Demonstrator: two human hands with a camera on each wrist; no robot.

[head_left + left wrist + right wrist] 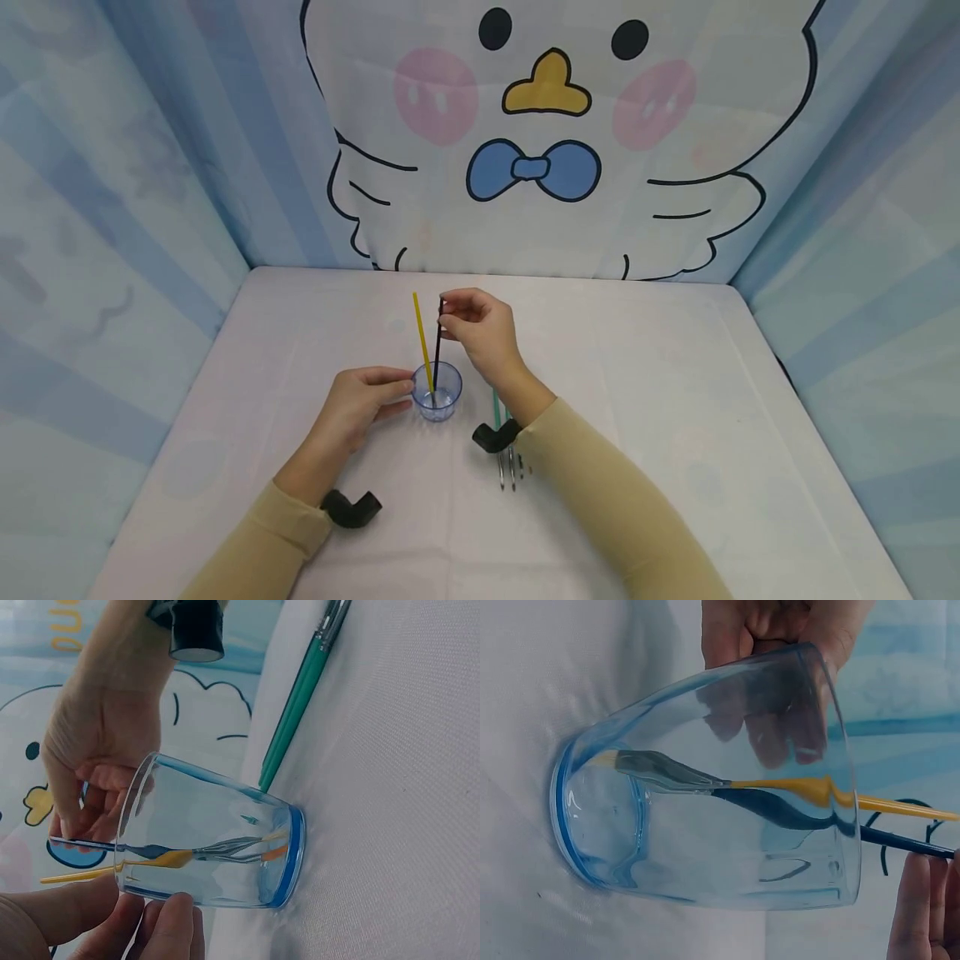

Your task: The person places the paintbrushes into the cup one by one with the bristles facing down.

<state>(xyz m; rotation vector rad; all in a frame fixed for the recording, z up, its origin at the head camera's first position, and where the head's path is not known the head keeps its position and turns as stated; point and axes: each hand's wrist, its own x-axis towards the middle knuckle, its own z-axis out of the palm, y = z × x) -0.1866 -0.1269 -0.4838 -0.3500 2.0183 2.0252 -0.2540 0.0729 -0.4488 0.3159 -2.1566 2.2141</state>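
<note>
A clear blue-tinted plastic cup (447,400) stands upright on the table. My left hand (365,400) touches its left side with fingertips and thumb, fairly straight, near the rim. Between thumb and fingers my right hand (483,333) pinches the upper end of a dark-handled paintbrush (438,350). That brush leans in the cup, bristles down. Next to it, a yellow-handled paintbrush (422,329) also leans in the cup. Through the cup wall, the left wrist view shows both metal ferrules (225,847) side by side, with one pale and one orange bristle tip at the bottom.
Teal-handled paintbrushes (497,408) lie on the table (637,400) under my right wrist, partly hidden, with tips toward me. A dark camera mount sits on each wrist (495,437). A patterned curtain (540,233) closes off the back and sides.
</note>
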